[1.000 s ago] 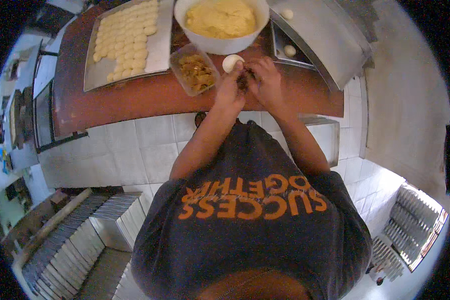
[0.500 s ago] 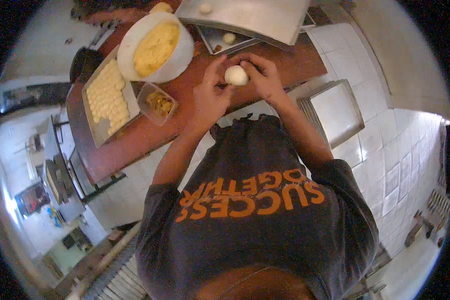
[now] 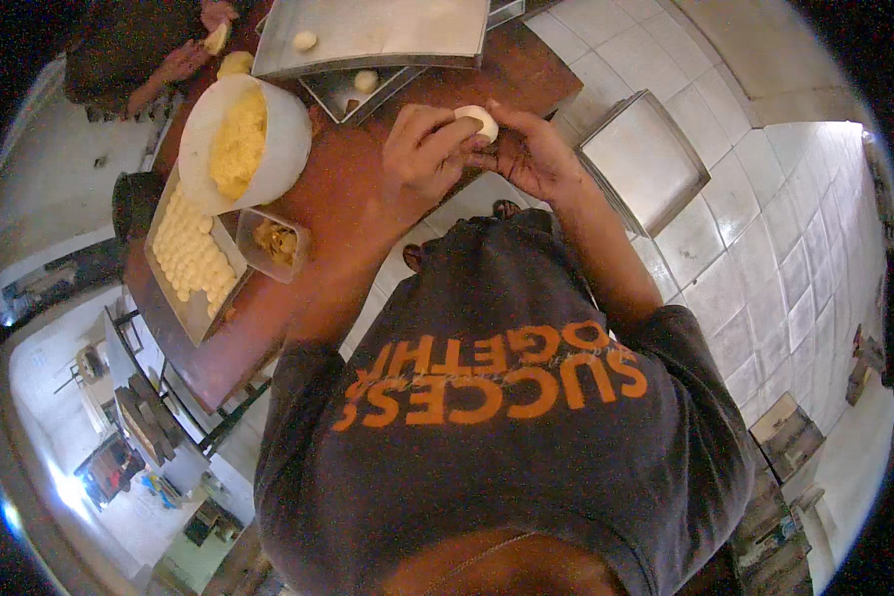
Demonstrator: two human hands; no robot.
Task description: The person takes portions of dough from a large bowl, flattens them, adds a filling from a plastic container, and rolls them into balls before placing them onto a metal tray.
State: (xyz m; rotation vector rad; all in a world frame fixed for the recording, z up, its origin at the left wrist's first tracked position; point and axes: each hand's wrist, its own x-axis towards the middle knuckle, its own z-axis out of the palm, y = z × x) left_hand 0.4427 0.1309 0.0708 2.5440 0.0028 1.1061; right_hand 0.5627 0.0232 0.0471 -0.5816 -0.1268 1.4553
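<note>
Near the top centre, my left hand and my right hand are closed round a pale, smooth dough ball above the wooden table's front edge. Some of the fingertips are hidden behind it or each other. Left of my hands is a white bowl of yellow dough, with a clear tub of golden-brown stuff in front of it. Beyond that lies a metal tray covered in small dough pieces. Two overlapping metal trays at the back carry single pale balls.
At top left, another person's hands hold a pale yellow piece. Square metal trays lie stacked low to the right, beside white tiles. A dark bin-like container stands beyond the table's left side.
My view has swung right, shifting the table leftward. My hands have turned round the dough ball and drawn closer together. The other person's hands have come more into view.
</note>
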